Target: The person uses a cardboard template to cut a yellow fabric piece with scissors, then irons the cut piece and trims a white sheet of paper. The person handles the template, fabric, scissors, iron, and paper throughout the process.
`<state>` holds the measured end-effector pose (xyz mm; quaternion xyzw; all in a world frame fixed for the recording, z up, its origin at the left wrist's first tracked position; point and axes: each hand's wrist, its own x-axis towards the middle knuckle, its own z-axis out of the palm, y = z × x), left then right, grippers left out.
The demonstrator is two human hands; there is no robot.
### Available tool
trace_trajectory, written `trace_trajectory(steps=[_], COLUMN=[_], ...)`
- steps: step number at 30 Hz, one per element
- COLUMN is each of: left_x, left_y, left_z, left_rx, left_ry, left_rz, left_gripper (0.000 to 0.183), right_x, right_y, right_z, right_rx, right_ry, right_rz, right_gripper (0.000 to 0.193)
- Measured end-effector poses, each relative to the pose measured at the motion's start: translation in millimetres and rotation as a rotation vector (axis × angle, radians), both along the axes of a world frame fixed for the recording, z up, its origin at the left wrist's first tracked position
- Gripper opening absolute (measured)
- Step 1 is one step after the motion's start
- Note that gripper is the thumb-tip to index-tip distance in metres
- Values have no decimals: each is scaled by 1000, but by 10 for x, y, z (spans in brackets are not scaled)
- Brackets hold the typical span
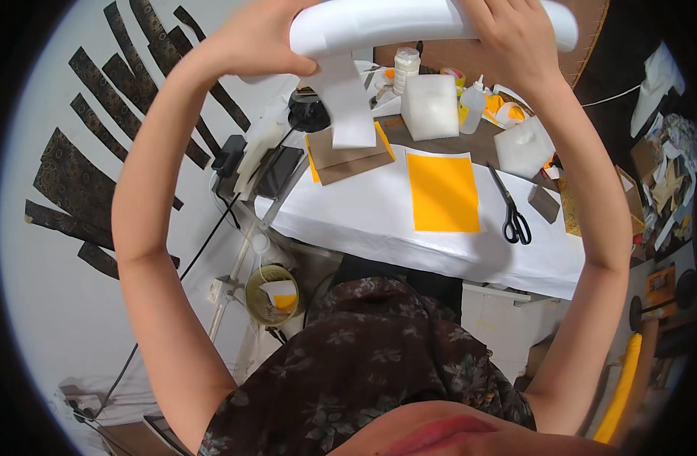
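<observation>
A thick roll of white paper (386, 29) is raised across the top of the head view, above the table. Around its left end my left hand (261, 39) is closed, the thumb lying along its lower side. My right hand (519, 42) grips the roll farther right, its fingertips cut off by the upper edge. From the roll a white flap (348, 102) hangs down over brown-grey sheets (347, 167) with orange edges. An orange sheet with a white border (443, 194) lies flat on the table. Black-handled scissors (513, 220) rest to its right.
White sheeting (363, 232) covers the table's front. Behind stand a white foam block (429, 106), a jar (406, 70) and a squeeze bottle (471, 106). A small grey block (543, 204) sits right. Below, left, is a bin (251, 292); dark patterned strips (75, 178) hang on the wall.
</observation>
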<state>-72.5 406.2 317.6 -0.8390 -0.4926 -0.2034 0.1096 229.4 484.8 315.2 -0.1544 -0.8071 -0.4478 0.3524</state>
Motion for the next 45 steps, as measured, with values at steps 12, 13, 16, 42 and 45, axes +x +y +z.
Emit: trace_trajectory(steps=[12,13,16,42,45], left_x=[-18,82,220,195,167], left_y=[53,-30,-137,-96,-64], left_z=[-183,-186,-1,-623,-654], left_rx=[-83,-25,-54,-498,-689], left_ry=[-99,-42,35,-316,-421], left_rz=[-109,93,198,-64,-117], left_gripper=[55,59,61,74,76], right_x=[14,14,34,105,111], right_y=[49,-30,-50,-272,-22], right_z=[-36,34,-86,-184,-429], right_rx=[-5,-212,-200,-133,108], right_ry=[36,-17,11,-150,-2], right_rz=[-22,-134,-71,-28,57], right_gripper=[49,50,52,29,29])
